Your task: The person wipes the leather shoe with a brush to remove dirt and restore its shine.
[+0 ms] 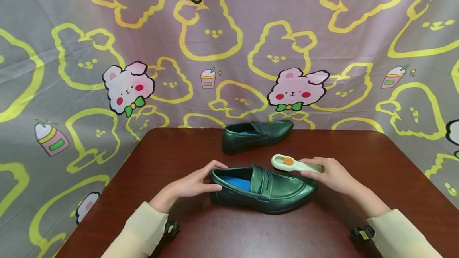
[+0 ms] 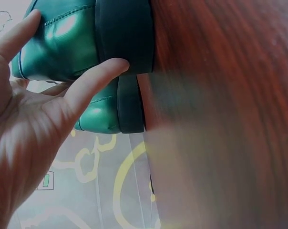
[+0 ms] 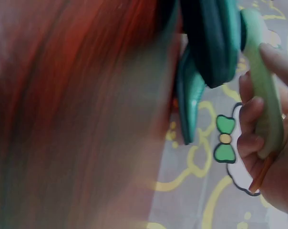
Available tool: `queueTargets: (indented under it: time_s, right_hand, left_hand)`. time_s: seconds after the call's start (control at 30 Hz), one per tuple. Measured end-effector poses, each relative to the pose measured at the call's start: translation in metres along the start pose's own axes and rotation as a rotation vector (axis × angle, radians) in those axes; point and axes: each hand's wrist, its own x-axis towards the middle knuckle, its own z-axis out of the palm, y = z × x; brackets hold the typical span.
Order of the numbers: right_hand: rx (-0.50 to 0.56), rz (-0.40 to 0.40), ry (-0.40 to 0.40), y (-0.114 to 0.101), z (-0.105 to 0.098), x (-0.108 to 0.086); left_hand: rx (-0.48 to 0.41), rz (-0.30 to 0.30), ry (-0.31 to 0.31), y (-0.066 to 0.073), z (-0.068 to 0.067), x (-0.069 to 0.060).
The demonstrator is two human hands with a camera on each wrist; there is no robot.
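Observation:
A dark green loafer (image 1: 283,192) with a blue insole stands upright on the table, toe pointing right. My left hand (image 1: 195,180) holds its heel, thumb on the near side and fingers at the back; the left wrist view shows the thumb against the heel (image 2: 70,38). In my right hand (image 1: 333,173) is a pale green handled tool (image 1: 297,165) with a rounded head and an orange button, above the loafer's toe. Fingers wrap its handle (image 3: 265,95) in the right wrist view. The underside of its head is hidden in the head view.
The matching green loafer (image 1: 251,140) stands farther back, near the far edge of the brown table (image 1: 179,150). A grey curtain (image 1: 233,67) with yellow outlines and rabbit faces hangs behind the table. From the tool's handle end hangs an orange strap (image 3: 262,175).

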Motion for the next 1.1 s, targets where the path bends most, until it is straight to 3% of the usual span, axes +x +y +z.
queueTargets:
  time_s: [0.07, 0.23, 0.33, 0.47, 0.6, 0.73, 0.8, 0.9, 1.0, 1.1]
  right_hand:
    - [0.032, -0.015, 0.008, -0.004, -0.003, -0.006]
    - [0.182, -0.162, -0.025, -0.023, -0.008, -0.024]
    - [0.198, -0.232, -0.073, -0.031, -0.004, -0.034]
    - [0.164, -0.262, -0.076, -0.028, 0.003, -0.037]
    - [0.183, -0.195, -0.027, -0.012, 0.002, -0.030]
    - [0.048, -0.059, 0.042, 0.001, -0.003, -0.024]
    - [0.030, -0.030, 0.044, 0.003, -0.006, -0.024]
    - [0.132, -0.084, 0.000, -0.002, -0.007, -0.028]
    - [0.234, -0.191, -0.074, -0.014, -0.005, -0.033]
    - [0.243, -0.269, -0.148, -0.022, 0.000, -0.037]
  left_hand:
    - [-0.001, 0.001, 0.000, 0.000, 0.000, 0.001]
    - [-0.007, 0.006, 0.003, 0.002, 0.001, 0.001]
    - [-0.006, 0.001, 0.003, 0.003, 0.000, 0.001]
    - [-0.005, -0.001, 0.003, 0.003, 0.000, 0.001]
    - [-0.007, -0.005, 0.003, 0.002, 0.001, 0.000]
    - [-0.009, -0.010, 0.005, 0.002, 0.002, 0.000]
    - [-0.011, -0.009, 0.002, 0.002, 0.002, 0.000]
    - [-0.015, -0.007, -0.001, 0.002, 0.002, 0.000]
    - [-0.019, 0.001, 0.000, 0.002, 0.002, 0.000]
    - [-0.019, 0.007, 0.001, 0.002, 0.002, 0.000]
